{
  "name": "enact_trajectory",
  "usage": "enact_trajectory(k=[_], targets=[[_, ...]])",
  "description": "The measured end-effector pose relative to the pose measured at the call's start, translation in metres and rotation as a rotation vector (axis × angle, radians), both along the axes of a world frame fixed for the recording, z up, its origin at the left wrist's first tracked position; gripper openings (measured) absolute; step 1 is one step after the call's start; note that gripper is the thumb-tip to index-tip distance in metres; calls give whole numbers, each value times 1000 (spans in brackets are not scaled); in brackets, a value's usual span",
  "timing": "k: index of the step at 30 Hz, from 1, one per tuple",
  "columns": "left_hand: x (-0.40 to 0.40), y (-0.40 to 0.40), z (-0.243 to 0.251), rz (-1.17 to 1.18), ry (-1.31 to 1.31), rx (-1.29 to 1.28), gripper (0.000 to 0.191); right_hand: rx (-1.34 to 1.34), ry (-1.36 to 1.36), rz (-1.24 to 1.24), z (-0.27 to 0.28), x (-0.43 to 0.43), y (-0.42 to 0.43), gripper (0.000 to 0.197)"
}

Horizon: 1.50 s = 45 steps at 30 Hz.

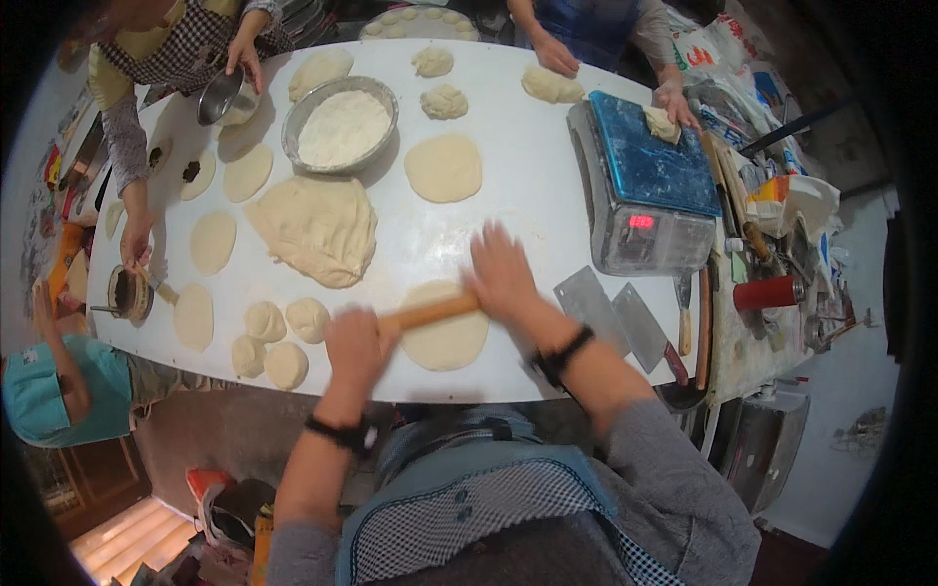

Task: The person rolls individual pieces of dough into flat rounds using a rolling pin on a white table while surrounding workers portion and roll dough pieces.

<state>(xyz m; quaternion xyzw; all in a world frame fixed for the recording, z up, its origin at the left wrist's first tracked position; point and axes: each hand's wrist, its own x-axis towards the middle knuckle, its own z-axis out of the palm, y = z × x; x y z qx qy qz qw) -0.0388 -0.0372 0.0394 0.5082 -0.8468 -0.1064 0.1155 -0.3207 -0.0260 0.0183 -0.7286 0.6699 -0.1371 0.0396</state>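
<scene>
A wooden rolling pin lies slanted over a flat round of dough near the table's front edge. My left hand is closed around its left end. At the other end is my right hand, blurred, its palm against the pin and its fingers stretched out forward. Several dough balls sit just left of my left hand. Behind them spreads a large slab of dough. Another flat dough round lies farther back, beside a metal bowl of flour.
Two cleavers and a scraper lie right of my right arm, before a digital scale. Across the table, a co-worker's hand holds dough on the scale. At left, another co-worker's hand holds a brush near dough rounds.
</scene>
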Motion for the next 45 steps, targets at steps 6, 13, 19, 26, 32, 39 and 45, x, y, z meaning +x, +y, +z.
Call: enact_trajectory(k=[6,13,19,26,32,39,45], targets=[[45,94,-10,-186,165,-8,45,169,-256,264,36,6,139,69],[65,98,3,118,111,191,48,122,-223,-189,-7,12,58,55],[89,140,7,496,377,220,36,365,-468,-150,45,59,61,34],[95,147,2,615,445,270,33,285,-862,-224,76,2,28,23],[101,151,9,679,434,356,32,-325,-238,-357,61,-84,-24,41],[117,183,16,719,449,360,33,188,-102,-221,15,-72,-39,70],[137,210,15,800,480,314,33,-81,-346,166,36,57,-54,24]])
